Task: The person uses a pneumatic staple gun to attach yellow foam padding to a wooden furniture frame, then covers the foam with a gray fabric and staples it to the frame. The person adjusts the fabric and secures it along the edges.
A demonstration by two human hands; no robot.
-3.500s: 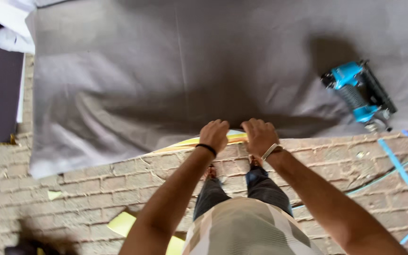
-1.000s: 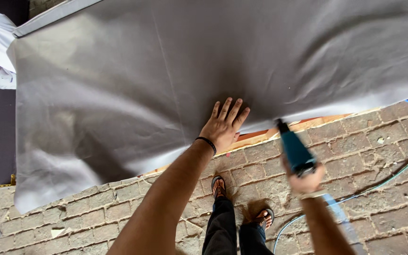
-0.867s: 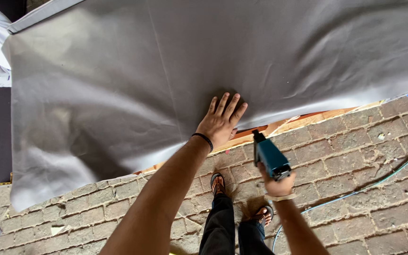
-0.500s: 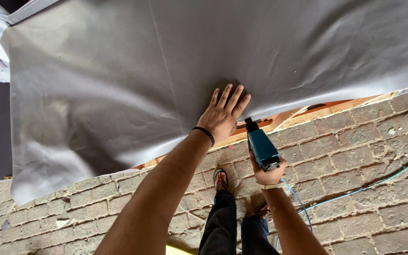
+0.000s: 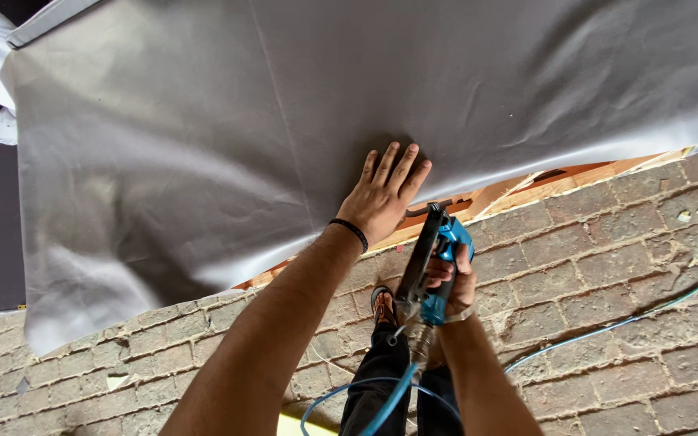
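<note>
Left hand [image 5: 383,194] flat, fingers spread, pinning grey fabric [image 5: 284,121]; right hand [image 5: 450,282] clamped on blue pneumatic stapler [image 5: 434,262], nose just beside fabric's edge.

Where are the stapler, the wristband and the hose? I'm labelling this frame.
stapler [image 5: 436,266]: head view, on its blue body in the right hand.
wristband [image 5: 350,232]: head view, on the black band at the left wrist.
hose [image 5: 607,327]: head view, on the run across the bricks.
</note>
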